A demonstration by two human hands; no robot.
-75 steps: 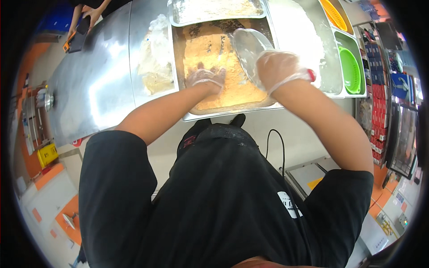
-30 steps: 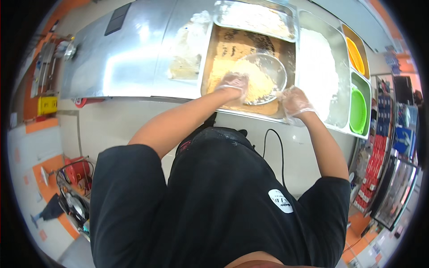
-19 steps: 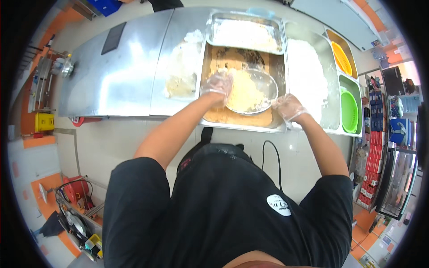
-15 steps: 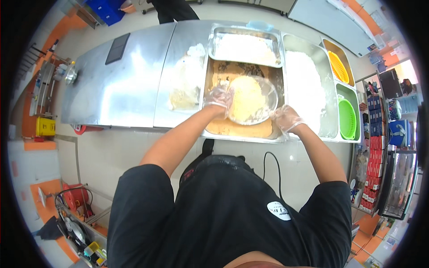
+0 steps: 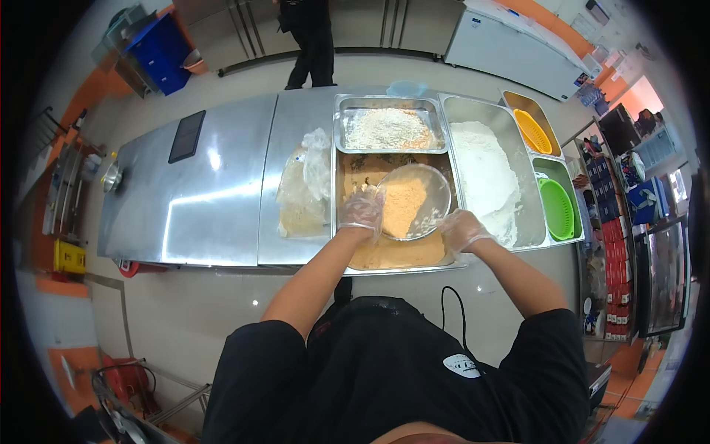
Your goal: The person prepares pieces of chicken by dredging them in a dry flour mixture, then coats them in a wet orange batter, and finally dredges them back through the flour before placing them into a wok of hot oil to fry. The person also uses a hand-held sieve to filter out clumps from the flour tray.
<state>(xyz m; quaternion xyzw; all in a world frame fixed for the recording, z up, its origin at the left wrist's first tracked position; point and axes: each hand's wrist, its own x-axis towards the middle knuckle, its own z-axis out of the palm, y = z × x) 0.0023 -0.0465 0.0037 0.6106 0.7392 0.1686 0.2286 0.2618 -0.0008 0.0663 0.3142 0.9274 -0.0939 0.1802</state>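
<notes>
A round, shallow sieve (image 5: 436, 194) with a pale rim is held over a deep metal pan (image 5: 452, 177). Orange-yellow crumbs (image 5: 401, 207) lie heaped toward its left side, while its right part shows greyish mesh. My left hand (image 5: 362, 209), in a clear plastic glove, is closed on the left rim. On the lower right rim, my gloved right hand (image 5: 464, 229) has its fingers curled in, the fingertips partly hidden. Beneath the sieve, fine orange-brown crumbs (image 5: 399, 255) cover the pan's bottom.
Behind stands a metal tray (image 5: 392, 129) of pale flakes. White flour (image 5: 484, 177) fills a bin at right, beside orange (image 5: 532, 132) and green baskets (image 5: 556, 210). Plastic bags (image 5: 303, 185) lie left on the steel table (image 5: 214, 192). Another person (image 5: 309, 41) stands beyond.
The view has tilted up, showing more of the room and the person beyond. Inside the sieve the crumb heap looks smaller and more of the mesh shows. Both hands stay at the rim.
</notes>
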